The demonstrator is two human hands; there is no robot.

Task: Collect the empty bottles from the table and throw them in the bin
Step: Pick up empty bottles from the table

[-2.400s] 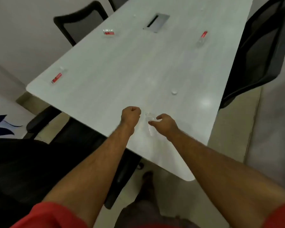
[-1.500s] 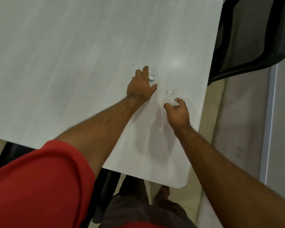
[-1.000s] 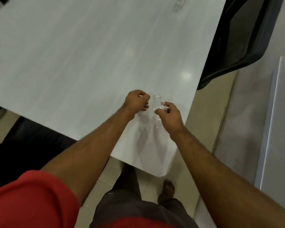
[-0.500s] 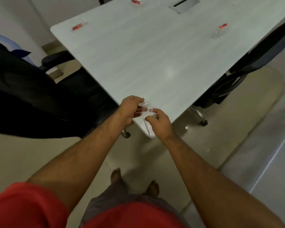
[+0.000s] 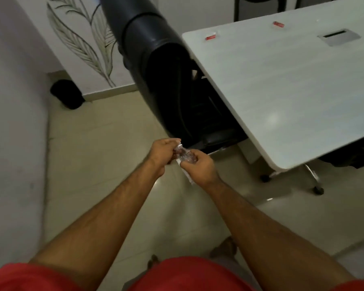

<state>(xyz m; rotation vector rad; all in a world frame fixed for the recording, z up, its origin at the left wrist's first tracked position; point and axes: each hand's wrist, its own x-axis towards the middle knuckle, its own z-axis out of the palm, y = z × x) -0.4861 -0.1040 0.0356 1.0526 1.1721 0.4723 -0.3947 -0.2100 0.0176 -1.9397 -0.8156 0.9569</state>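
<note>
A clear empty bottle is held over the floor in front of me. My right hand grips its body from below. My left hand is closed around its neck end, where a white cap shows. Two more bottles with red labels lie on the white table, one near its far left corner and one further back. A small black bin stands on the floor against the wall at the left.
A tall black office chair stands between me and the table's left edge. Another chair's wheeled base shows under the table's near corner. A cable hatch is set in the tabletop. Tiled floor stretches toward the bin.
I have turned left, away from the table, with the bottle carried in both hands. The bin and the wall have come into view. Earlier my left hand picked the cap off the table.
</note>
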